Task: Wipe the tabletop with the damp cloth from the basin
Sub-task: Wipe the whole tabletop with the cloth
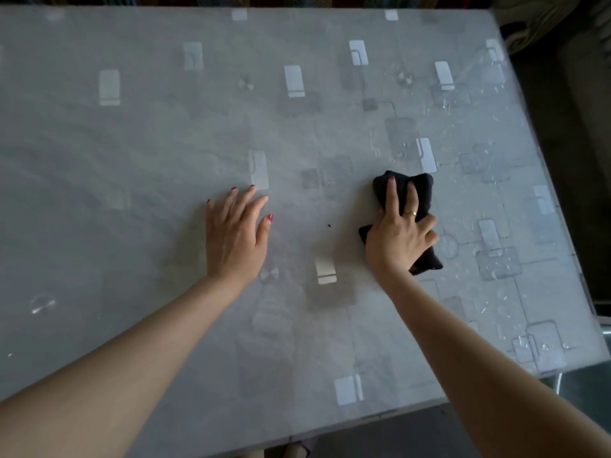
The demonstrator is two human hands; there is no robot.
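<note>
A crumpled black cloth (421, 190) lies on the grey patterned tabletop (148, 143), right of centre. My right hand (398, 233) presses down on the cloth, fingers spread over it and curled at its right side; a ring shows on one finger. My left hand (236, 233) rests flat on the table to the left of the cloth, fingers apart, holding nothing. Water droplets (496, 276) glisten on the right part of the table, beside and beyond the cloth. No basin is in view.
A small dark speck (329, 225) sits between my hands. The table's right edge (562, 206) drops to a dark floor; its near edge (363, 419) runs below my forearms. A patterned fabric object (535, 21) lies past the far right corner.
</note>
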